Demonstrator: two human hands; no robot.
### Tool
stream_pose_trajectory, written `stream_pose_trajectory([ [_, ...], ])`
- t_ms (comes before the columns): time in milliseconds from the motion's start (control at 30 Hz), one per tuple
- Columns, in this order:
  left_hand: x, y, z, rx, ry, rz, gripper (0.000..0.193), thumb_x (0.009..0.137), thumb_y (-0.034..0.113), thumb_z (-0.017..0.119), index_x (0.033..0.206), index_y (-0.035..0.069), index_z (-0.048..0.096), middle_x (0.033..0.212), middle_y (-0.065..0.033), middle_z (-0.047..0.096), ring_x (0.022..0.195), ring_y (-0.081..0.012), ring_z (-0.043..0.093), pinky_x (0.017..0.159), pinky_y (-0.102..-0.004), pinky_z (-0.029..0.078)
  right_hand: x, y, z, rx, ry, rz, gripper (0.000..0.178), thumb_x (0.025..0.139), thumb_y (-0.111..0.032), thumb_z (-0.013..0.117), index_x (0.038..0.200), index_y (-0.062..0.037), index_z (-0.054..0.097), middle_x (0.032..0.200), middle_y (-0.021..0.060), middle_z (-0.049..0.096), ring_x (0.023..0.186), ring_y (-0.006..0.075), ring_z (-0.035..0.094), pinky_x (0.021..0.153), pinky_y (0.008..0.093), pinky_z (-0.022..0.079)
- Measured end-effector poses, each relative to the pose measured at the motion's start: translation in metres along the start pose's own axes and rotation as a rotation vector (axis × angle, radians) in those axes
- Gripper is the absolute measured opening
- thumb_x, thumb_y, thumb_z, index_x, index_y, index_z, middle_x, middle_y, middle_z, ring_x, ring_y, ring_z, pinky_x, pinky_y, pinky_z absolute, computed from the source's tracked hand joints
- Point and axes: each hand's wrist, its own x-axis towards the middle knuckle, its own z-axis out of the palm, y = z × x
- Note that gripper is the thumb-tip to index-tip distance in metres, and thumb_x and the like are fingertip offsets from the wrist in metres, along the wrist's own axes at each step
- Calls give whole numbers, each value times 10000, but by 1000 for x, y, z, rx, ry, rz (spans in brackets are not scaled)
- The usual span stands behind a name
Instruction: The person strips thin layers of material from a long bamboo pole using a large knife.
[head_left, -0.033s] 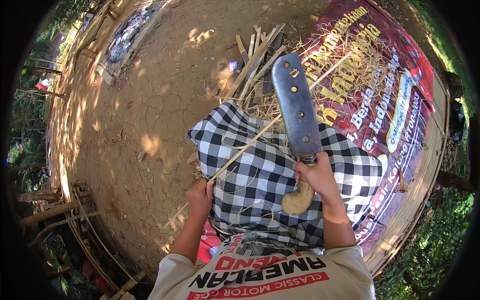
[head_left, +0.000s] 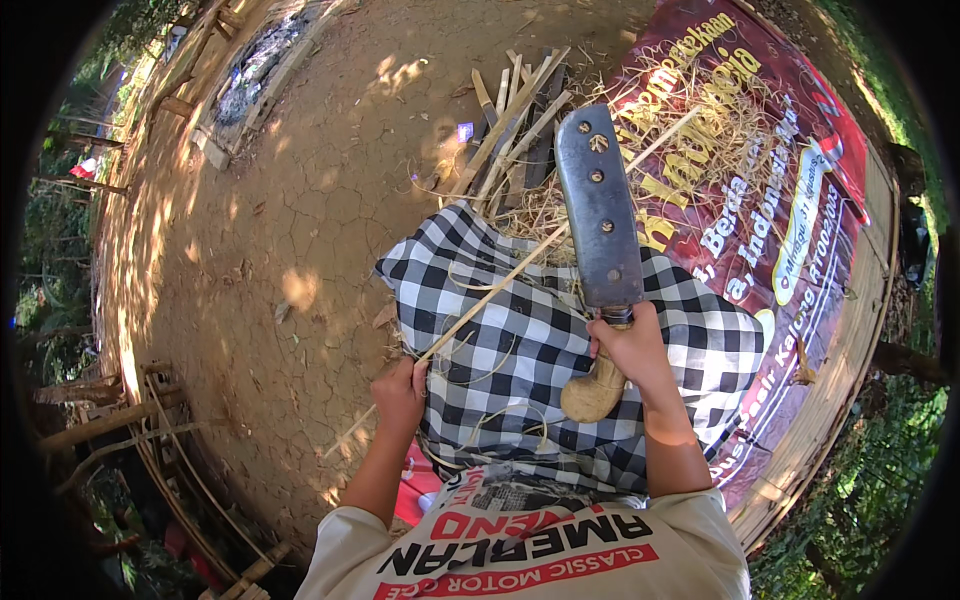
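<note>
My right hand (head_left: 632,350) is wrapped round the curved wooden handle of a broad cleaver (head_left: 600,215). Its dark, wide blade points away from me and has several round marks along it. My left hand (head_left: 400,392) grips a thin bamboo strip (head_left: 490,296), whose near end sticks out below the fist. The strip slants up to the right, passes behind the blade and comes out on its far side. Over my lap lies a black-and-white checked cloth (head_left: 520,370), with a few thin curled shavings on it.
Ahead is a heap of bamboo slats (head_left: 510,120). Pale shavings (head_left: 745,130) are piled on a maroon printed banner (head_left: 800,330) at the right, beside a bamboo edge (head_left: 850,400). Cracked earth (head_left: 300,220) spreads to the left, with a wood-edged ash patch (head_left: 260,70) far off.
The cleaver's blade has turned slightly and shifted a little to the right in my right hand. My left hand and the strip look almost unmoved.
</note>
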Motion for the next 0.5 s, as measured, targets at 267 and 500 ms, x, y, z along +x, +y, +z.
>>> stream_pose_trajectory([
  [267,-5,-4,1,18,-1,-17,278,887,230,617,703,48,516,601,-152,519,529,-366,528,476,-438,387,-11,26,22,-99,-425,177,159,721,34,642,863,42,573,692,65,592,540,140,589,504,282,475],
  [500,1,1,-3,-8,-5,-4,285,892,214,615,698,38,502,609,-165,520,531,-372,526,479,-442,385,-9,29,13,208,-571,353,236,704,63,656,907,32,539,722,77,564,548,164,582,496,310,501],
])
